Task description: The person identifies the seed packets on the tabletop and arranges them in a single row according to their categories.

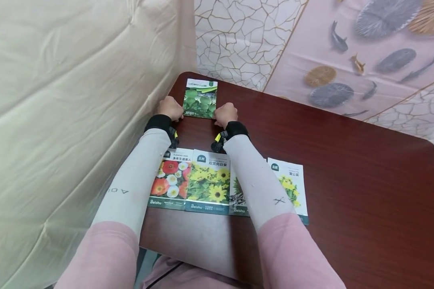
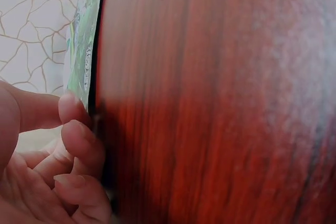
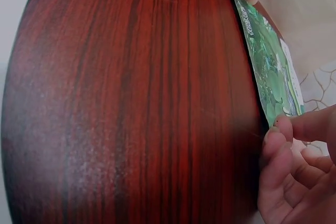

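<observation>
A green seed packet (image 1: 200, 100) with leafy plants printed on it is at the far left end of the table, its print upside down in the head view. My left hand (image 1: 170, 108) pinches its near left corner between thumb and fingers. At the near right corner, the thumb and fingertips of my right hand (image 1: 226, 114) pinch the same packet. In the right wrist view the packet (image 3: 270, 64) is seen at a slant, close over the wood, with a dark shadow along its near edge. The left wrist view has the packet (image 2: 83, 45) almost edge-on.
Nearer me lies a row of seed packets: red and white poppies (image 1: 170, 180), yellow sunflowers (image 1: 208, 182), one partly under my right sleeve (image 1: 237, 198), and one with yellow flowers (image 1: 293, 186). A cream cloth wall (image 1: 94, 80) borders the brown table (image 1: 365, 180) on the left.
</observation>
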### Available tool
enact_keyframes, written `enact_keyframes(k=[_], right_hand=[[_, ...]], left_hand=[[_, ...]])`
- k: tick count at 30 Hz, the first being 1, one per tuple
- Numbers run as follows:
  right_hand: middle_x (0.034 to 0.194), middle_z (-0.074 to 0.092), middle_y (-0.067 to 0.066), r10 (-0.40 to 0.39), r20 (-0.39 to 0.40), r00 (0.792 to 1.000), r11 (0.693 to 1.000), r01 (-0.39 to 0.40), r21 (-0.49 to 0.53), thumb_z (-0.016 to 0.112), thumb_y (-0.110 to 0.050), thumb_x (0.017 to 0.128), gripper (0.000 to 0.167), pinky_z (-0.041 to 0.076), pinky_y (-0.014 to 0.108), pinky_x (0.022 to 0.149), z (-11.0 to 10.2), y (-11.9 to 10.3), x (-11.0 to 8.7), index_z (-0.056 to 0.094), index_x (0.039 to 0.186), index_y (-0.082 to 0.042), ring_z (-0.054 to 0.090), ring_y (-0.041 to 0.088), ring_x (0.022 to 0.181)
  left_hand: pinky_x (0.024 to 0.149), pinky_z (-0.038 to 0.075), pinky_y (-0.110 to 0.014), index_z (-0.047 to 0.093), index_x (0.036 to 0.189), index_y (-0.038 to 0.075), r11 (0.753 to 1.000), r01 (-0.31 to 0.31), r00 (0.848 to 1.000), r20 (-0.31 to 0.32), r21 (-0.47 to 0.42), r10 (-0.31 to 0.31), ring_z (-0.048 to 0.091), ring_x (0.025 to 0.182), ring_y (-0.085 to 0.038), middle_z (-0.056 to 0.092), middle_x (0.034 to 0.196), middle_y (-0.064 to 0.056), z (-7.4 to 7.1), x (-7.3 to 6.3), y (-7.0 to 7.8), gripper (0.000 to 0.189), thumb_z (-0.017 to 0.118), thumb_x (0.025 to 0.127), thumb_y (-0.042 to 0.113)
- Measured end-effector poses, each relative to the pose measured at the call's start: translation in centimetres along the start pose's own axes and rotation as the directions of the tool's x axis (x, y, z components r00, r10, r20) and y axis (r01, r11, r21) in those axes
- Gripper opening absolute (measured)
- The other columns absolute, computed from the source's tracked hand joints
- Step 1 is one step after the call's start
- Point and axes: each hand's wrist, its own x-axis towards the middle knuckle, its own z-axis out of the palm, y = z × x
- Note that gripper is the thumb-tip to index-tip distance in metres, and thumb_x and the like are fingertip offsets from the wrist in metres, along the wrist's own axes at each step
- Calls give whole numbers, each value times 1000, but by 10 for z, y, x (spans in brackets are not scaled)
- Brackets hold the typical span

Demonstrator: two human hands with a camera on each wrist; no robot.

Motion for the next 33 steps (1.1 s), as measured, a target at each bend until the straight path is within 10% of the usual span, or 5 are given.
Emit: enact_keyframes(k=[11, 19, 26, 33], right_hand=[[72, 60, 5, -182, 82, 980, 952, 155, 265, 57, -14, 96, 15, 51, 22, 54, -37, 24, -32, 63, 91, -1, 58, 11, 54], [72, 61, 3, -293, -1, 956, 887, 273, 373, 60, -16, 94, 11, 51, 26, 56, -75, 55, -111, 61, 101, -7, 58, 13, 55], [76, 61, 15, -459, -89, 884, 793, 452, 408, 63, -24, 95, 17, 47, 28, 58, -98, 109, -190, 62, 102, -9, 55, 21, 62], [67, 60, 3, -412, -153, 898, 829, 439, 347, 65, -16, 93, 13, 48, 27, 54, -120, 130, -274, 62, 98, -5, 56, 16, 57]], left_hand=[[55, 46, -24, 69, 89, 5, 962, -124, 992, -19, -244, 123, 56, 51, -9, 59, 58, 5, 3, -34, 12, 22, 59, 95, 23], [60, 43, -28, 60, 96, 9, 863, -342, 940, -128, -372, 318, 60, 63, -28, 62, 69, -8, 4, -118, 26, 14, 59, 96, 22], [52, 44, -27, 61, 97, 11, 755, -411, 904, -120, -511, 411, 56, 57, -20, 64, 72, -10, 29, -197, 22, 14, 62, 95, 24], [52, 42, -24, 61, 96, 13, 732, -445, 877, -84, -516, 474, 52, 55, -15, 61, 66, -5, 48, -263, 17, 14, 63, 94, 26]])
